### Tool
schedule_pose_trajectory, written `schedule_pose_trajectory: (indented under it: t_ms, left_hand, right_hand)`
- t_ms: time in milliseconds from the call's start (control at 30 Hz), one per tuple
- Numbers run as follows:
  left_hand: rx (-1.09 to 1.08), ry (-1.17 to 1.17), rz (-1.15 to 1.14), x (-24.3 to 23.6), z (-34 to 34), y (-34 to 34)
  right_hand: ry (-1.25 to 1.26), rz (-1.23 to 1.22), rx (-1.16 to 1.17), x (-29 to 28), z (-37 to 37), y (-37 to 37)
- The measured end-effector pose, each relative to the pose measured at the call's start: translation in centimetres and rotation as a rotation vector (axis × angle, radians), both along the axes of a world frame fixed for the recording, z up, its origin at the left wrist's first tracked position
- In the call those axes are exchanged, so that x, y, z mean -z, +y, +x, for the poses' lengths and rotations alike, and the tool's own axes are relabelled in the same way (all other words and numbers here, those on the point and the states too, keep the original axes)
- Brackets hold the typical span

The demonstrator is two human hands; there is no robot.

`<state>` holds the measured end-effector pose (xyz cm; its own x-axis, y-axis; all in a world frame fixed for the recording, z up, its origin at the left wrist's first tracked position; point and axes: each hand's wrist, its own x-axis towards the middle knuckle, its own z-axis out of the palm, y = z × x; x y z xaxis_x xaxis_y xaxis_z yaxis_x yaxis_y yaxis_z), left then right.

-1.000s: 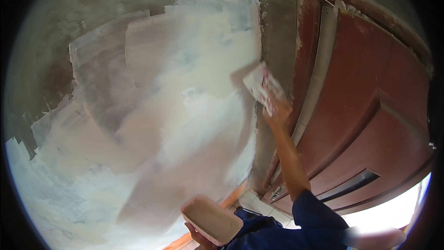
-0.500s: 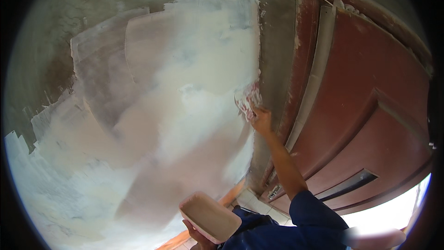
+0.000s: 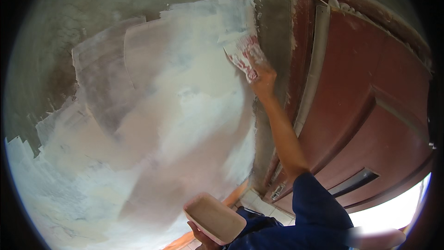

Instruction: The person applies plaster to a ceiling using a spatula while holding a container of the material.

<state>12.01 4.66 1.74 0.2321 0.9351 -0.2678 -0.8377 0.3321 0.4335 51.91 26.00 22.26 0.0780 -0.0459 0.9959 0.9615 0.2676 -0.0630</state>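
My right hand (image 3: pixel 263 81) grips a flat trowel (image 3: pixel 243 55) smeared with white and reddish material, its blade against the upper right of the white-coated wall patch (image 3: pixel 185 74), beside a strip of bare grey plaster (image 3: pixel 268 28). The patch has ragged edges and pinkish-grey areas among the white. Low in the picture, my left hand (image 3: pixel 201 237) supports a pale pink rectangular tray (image 3: pixel 215 217) from beneath and the side; its hollow looks coated in beige.
A red-brown panelled door (image 3: pixel 360 60) in a worn frame (image 3: pixel 300 28) fills the right, with a metal handle plate (image 3: pixel 351 180). Pale floor tiles (image 3: pixel 256 203) and an orange strip (image 3: pixel 236 192) show along the wall's foot. Bright light enters at lower right.
The trowel and my right hand dropped slightly down and left, then swept upward to the top of the white patch. The tray has barely moved in my left hand.
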Motion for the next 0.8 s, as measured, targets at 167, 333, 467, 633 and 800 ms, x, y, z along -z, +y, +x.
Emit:
schedule_pose_trajectory:
  t_ms: [167,333,467,633,800]
  left_hand:
    - [-0.096,-0.028,0.020,3.8,-1.2,-0.2]
    - [-0.028,0.017,0.013,3.0,-0.2,-1.1]
    - [-0.038,0.035,-0.013,1.5,0.0,-0.5]
    - [0.000,0.066,0.022,-1.1,1.4,-0.7]
    - [-0.011,0.041,0.016,0.6,0.8,0.4]
  right_hand:
    - [0.071,-0.291,0.118,7.9,-1.0,-2.7]
    - [0.194,-0.406,-0.018,13.9,0.0,-5.6]
    - [0.310,-0.241,-0.134,7.1,-2.8,-8.0]
    - [0.165,-0.002,-0.088,2.7,-0.5,-1.2]
    - [0.103,-0.237,-0.039,6.6,-0.6,0.4]
